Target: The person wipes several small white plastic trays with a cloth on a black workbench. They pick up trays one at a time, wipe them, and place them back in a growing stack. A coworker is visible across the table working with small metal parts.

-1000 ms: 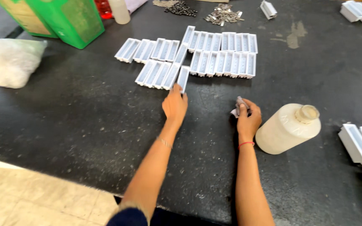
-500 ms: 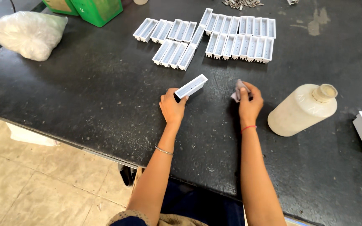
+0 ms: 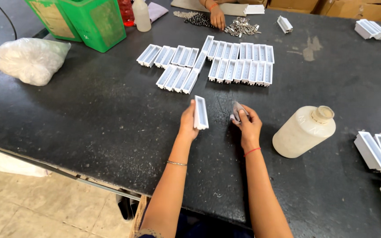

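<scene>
The left hand (image 3: pixel 188 125) grips one white tray (image 3: pixel 200 113) by its near end, open side up, lifted just off the dark table (image 3: pixel 89 119) near the middle of the scene. The right hand (image 3: pixel 248 125) sits just to its right, fingers closed around a small crumpled cloth (image 3: pixel 237 111) that pokes out toward the tray; the two are close but not touching. Further right a pale plastic bottle (image 3: pixel 304 132) lies tilted on its side, cap end pointing far right. Beyond the hands, rows of matching trays (image 3: pixel 239 64) lie side by side, all open side up, with a shorter group (image 3: pixel 177 78) a little nearer and to the left. At the right edge, more trays (image 3: pixel 378 152) sit apart from those rows. As a judgement, the neat rows look like finished pieces and the right-edge pile like ones waiting, so the work seems well under way with a fair number left; the held tray looks unwiped or mid-wipe, though which cannot be told. At the far edge another person's hand (image 3: pixel 217 16) rests by a heap of small metal parts (image 3: pixel 240 27). A green bin (image 3: pixel 95 22) and a clear stuffed bag (image 3: pixel 29 59) stand far left.
</scene>
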Motion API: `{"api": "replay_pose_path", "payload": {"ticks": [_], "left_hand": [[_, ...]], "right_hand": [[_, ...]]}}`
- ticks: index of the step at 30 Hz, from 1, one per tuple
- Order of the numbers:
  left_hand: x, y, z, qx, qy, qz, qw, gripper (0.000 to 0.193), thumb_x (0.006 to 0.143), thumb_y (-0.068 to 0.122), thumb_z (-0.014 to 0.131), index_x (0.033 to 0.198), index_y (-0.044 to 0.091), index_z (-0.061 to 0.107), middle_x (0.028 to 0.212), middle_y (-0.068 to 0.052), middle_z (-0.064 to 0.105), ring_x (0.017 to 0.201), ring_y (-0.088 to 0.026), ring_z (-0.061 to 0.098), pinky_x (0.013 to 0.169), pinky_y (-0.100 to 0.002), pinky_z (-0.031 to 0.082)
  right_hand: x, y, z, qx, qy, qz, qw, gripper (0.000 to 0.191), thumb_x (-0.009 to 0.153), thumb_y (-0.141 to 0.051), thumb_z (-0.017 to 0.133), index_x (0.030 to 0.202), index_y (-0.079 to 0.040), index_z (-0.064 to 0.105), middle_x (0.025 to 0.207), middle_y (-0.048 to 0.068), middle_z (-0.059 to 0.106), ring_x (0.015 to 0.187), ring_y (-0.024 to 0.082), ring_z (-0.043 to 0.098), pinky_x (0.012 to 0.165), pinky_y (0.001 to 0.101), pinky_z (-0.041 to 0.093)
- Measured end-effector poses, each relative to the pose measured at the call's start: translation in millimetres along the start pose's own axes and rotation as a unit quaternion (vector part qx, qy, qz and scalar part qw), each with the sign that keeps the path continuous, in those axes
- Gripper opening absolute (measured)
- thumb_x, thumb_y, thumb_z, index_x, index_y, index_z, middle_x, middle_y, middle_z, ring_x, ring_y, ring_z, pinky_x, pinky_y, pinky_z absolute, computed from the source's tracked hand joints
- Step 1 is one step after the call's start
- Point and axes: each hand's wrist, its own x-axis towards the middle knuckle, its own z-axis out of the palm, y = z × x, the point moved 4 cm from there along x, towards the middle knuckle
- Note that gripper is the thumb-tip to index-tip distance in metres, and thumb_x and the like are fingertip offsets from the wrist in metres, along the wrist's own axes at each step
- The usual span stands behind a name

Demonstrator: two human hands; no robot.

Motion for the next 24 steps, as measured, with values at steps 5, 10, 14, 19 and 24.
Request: {"api": "replay_pose_path", "payload": {"ticks": [5, 10, 14, 19, 24], "left_hand": [[-15.5, -5.0, -4.6, 0.022, -0.096, -0.062, 0.993, 0.044, 0.106, 0.044, 0.056, 0.108, 0.002, 0.066, 0.085, -0.008, 0.067, 0.062, -0.018, 0.062, 0.053, -0.033, 0.052], [-25.3, 11.3, 11.1, 0.069, -0.123, -0.041, 0.989, 0.034, 0.102, 0.044, 0.057, 0.109, 0.011, 0.063, 0.086, -0.004, 0.069, 0.059, -0.011, 0.059, 0.049, -0.027, 0.049], [-28.5, 15.1, 19.7, 0.105, -0.122, -0.037, 0.986, 0.032, 0.103, 0.042, 0.061, 0.112, 0.011, 0.064, 0.087, 0.0, 0.066, 0.067, -0.006, 0.06, 0.057, -0.023, 0.05], [-29.5, 16.8, 20.3, 0.088, -0.146, -0.041, 0.985, 0.026, 0.1, 0.035, 0.065, 0.111, 0.011, 0.066, 0.09, 0.0, 0.069, 0.074, -0.007, 0.064, 0.063, -0.023, 0.053], [-28.9, 27.4, 18.0, 0.094, -0.177, -0.045, 0.979, 0.025, 0.102, 0.033, 0.065, 0.111, 0.01, 0.066, 0.092, -0.003, 0.071, 0.076, -0.009, 0.066, 0.065, -0.024, 0.054]], "right_hand": [[-7.2, -22.8, 20.2, -0.105, -0.02, -0.045, 0.993, 0.029, 0.1, -0.012, 0.065, 0.127, -0.003, 0.07, 0.111, 0.008, 0.067, 0.093, 0.014, 0.062, 0.08, 0.0295, 0.055], [-37.3, -69.1, 56.1, -0.262, -0.025, -0.257, 0.93, 0.026, 0.1, -0.005, 0.063, 0.125, -0.005, 0.07, 0.122, 0.01, 0.066, 0.104, 0.018, 0.066, 0.09, 0.0277, 0.053], [-61.1, -82.6, 85.1, -0.316, -0.033, -0.282, 0.905, 0.026, 0.1, -0.003, 0.063, 0.125, -0.008, 0.07, 0.123, 0.011, 0.066, 0.101, 0.023, 0.067, 0.086, 0.0304, 0.053], [-72.8, -79.0, 108.1, -0.379, -0.043, -0.366, 0.849, 0.028, 0.1, 0.0, 0.064, 0.126, -0.007, 0.07, 0.128, 0.015, 0.065, 0.112, 0.031, 0.066, 0.093, 0.037, 0.055], [-74.3, -68.3, 126.6, -0.419, -0.04, -0.368, 0.829, 0.028, 0.097, 0.002, 0.065, 0.123, -0.007, 0.073, 0.122, 0.014, 0.069, 0.108, 0.031, 0.066, 0.091, 0.0393, 0.054]]}}
